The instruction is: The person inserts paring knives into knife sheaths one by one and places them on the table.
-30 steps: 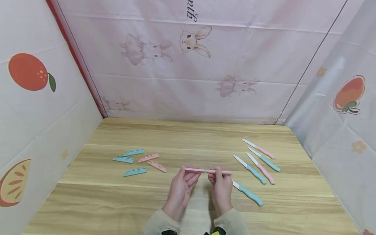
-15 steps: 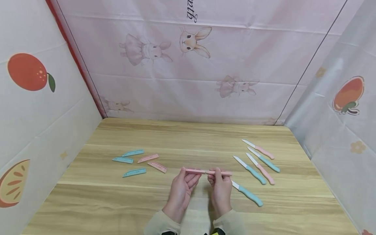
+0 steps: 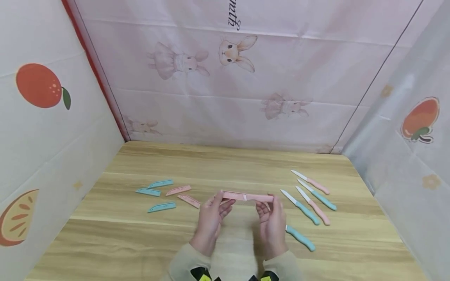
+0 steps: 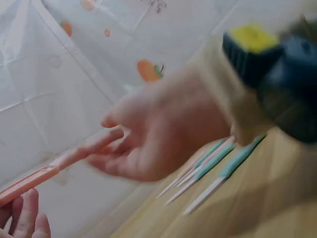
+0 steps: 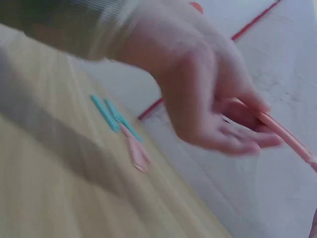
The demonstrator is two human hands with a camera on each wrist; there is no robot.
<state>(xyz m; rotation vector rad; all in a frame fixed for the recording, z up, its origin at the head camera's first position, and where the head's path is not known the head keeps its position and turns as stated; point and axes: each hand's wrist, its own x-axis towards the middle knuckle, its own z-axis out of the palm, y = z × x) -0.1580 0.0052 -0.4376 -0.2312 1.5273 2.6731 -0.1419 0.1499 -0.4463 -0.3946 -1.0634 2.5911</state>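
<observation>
My left hand (image 3: 209,218) pinches a pink knife sheath (image 3: 233,195) between thumb and fingers, above the middle of the table. A pink paring knife (image 3: 259,198) lies in line with it, its blade inside the sheath and a pale sliver showing at the junction. At the handle's far end, my right hand (image 3: 273,226) holds the knife with thumb and fingertips. Its grip looks loose and is blurred in the left wrist view, where the handle (image 4: 84,151) meets the fingers. The right wrist view shows the left hand (image 5: 198,94) on the sheath (image 5: 287,136).
Several bare-bladed knives lie at the right, such as a pink knife (image 3: 313,205) and a turquoise knife (image 3: 306,212). Another turquoise knife (image 3: 300,238) is partly behind the right hand. Loose turquoise sheaths (image 3: 161,207) and pink sheaths (image 3: 178,190) lie left on the wooden table (image 3: 116,242).
Both hands have risen a little and spread apart. The right hand has shifted from the handle's middle to its end. The sheathed knife has turned, so its flat side now faces the head camera.
</observation>
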